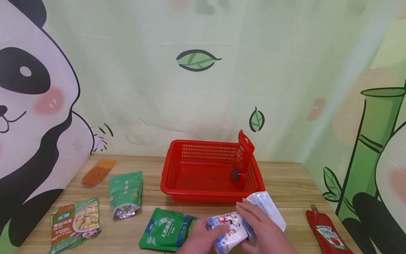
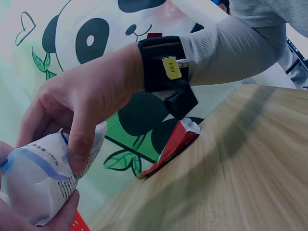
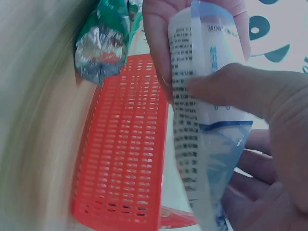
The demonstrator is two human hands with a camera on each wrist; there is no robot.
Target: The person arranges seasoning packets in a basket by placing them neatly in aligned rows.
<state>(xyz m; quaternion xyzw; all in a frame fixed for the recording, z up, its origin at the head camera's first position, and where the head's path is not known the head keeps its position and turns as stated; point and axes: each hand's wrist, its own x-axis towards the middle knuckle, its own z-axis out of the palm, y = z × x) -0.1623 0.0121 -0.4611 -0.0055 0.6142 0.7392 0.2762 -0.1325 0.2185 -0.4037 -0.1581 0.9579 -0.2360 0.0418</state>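
Observation:
A white-and-blue printed plastic pouch (image 1: pixel 233 231) is held between both hands in front of the red basket (image 1: pixel 210 195). My left hand (image 1: pixel 203 234) grips its left end, with the thumb lying over the printed front. On the other side, my right hand (image 1: pixel 261 225) holds the pouch with fingers over its upper edge. In the right wrist view, the right thumb (image 3: pixel 216 89) presses the pouch's text-covered side while the other fingers curl behind it. The left wrist view shows the pouch (image 2: pixel 38 178) bulging between the hands, its far end beyond the right fingers.
Inside the basket, a red packet (image 1: pixel 242 160) stands upright at the right. Left of the hands lie a green pouch (image 1: pixel 168 229), a green-and-silver pouch (image 1: pixel 126 190), a brown-and-green food packet (image 1: pixel 76 224) and an orange packet (image 1: pixel 99 171). A ketchup pouch (image 1: pixel 328 231) lies at the right.

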